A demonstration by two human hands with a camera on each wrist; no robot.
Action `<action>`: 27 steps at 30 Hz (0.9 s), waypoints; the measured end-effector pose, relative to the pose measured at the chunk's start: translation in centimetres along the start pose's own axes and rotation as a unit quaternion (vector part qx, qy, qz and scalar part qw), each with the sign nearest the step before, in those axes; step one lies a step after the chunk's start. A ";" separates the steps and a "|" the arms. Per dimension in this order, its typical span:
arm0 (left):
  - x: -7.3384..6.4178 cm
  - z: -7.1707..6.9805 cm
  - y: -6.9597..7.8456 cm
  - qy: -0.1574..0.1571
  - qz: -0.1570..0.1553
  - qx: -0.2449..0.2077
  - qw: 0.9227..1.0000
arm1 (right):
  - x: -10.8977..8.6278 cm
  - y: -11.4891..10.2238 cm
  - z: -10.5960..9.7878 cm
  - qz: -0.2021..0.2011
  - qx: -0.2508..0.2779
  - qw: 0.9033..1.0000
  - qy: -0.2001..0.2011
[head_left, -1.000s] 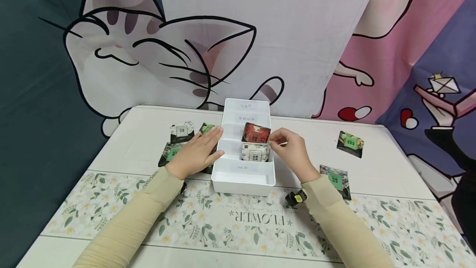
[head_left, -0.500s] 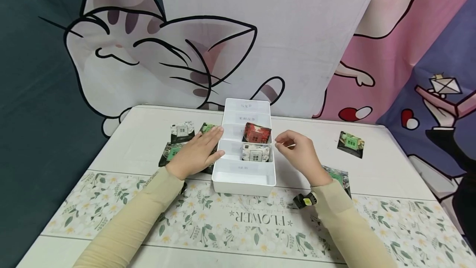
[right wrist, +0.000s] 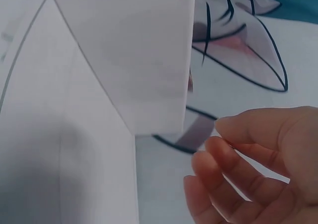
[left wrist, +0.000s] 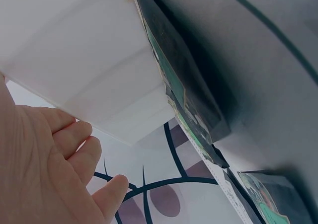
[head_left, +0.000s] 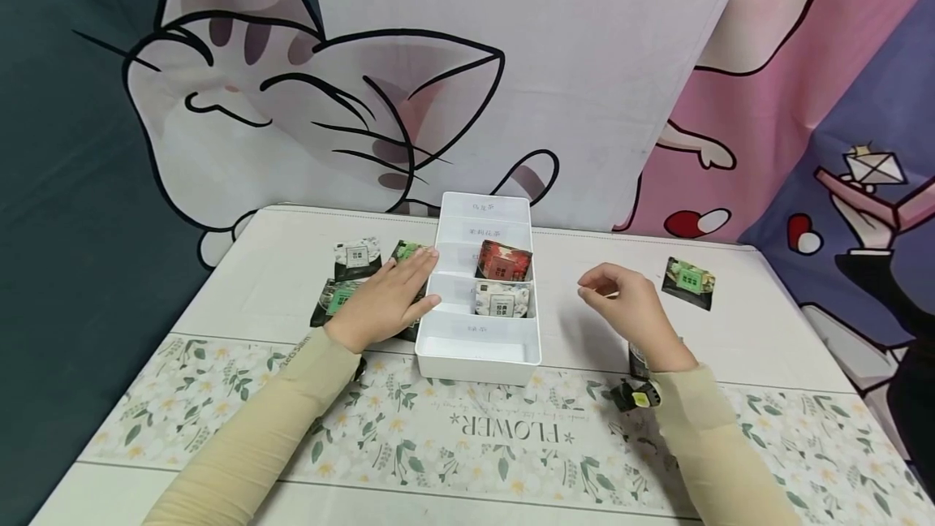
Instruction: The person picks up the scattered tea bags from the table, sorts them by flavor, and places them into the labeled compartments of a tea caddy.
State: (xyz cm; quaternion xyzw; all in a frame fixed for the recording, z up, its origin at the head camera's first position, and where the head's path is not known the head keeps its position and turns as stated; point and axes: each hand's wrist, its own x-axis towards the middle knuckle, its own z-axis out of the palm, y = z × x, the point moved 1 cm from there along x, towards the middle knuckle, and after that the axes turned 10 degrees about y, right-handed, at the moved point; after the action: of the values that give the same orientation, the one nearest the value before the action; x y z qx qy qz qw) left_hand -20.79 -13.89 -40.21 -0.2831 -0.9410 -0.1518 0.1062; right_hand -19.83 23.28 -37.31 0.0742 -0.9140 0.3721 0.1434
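A long white divided box (head_left: 478, 368) stands mid-table, with labels on its compartments. Inside it, leaning to the right side, are a red sachet (head_left: 504, 260) and a white sachet (head_left: 501, 299) in neighbouring compartments. My left hand (head_left: 387, 296) lies with straight fingers against the box's left rim, above several sachets. The left wrist view has its fingers beside the box wall (left wrist: 89, 60). To the right of the box, apart from it, my right hand (head_left: 631, 315) hovers with loosely bent fingers. Nothing shows between those fingers (right wrist: 208, 164) in the right wrist view.
Left of the box lie a black-and-white sachet (head_left: 358, 258) and green-labelled sachets (head_left: 336, 299), partly under the left hand. On the right lies another green sachet (head_left: 688, 282); one more (head_left: 638, 361) is mostly hidden by the right wrist. A patterned curtain (head_left: 584, 104) hangs behind the table.
My right hand has moved away from the box's right edge, rightward over the table. The left hand, the box and the sachets in it stay put.
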 end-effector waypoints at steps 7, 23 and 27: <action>-0.1 0.0 0.0 0.003 0.003 -0.001 1.000 | -0.4 1.8 -2.1 0.031 -0.031 0.999 -0.009; 0.0 -0.2 0.2 0.003 0.004 -0.009 1.000 | -1.3 6.2 -5.8 0.098 -0.081 0.992 -0.027; -0.1 -0.2 0.2 0.005 0.006 -0.005 1.000 | -1.5 7.1 -6.4 0.109 -0.096 0.989 -0.043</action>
State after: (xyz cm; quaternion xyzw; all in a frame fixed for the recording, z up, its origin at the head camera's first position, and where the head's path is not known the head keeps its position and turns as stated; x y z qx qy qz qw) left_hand -20.59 -13.87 -40.00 -0.2881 -0.9381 -0.1577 0.1103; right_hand -18.78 32.87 -38.11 -0.0239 -0.9534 0.2927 0.0693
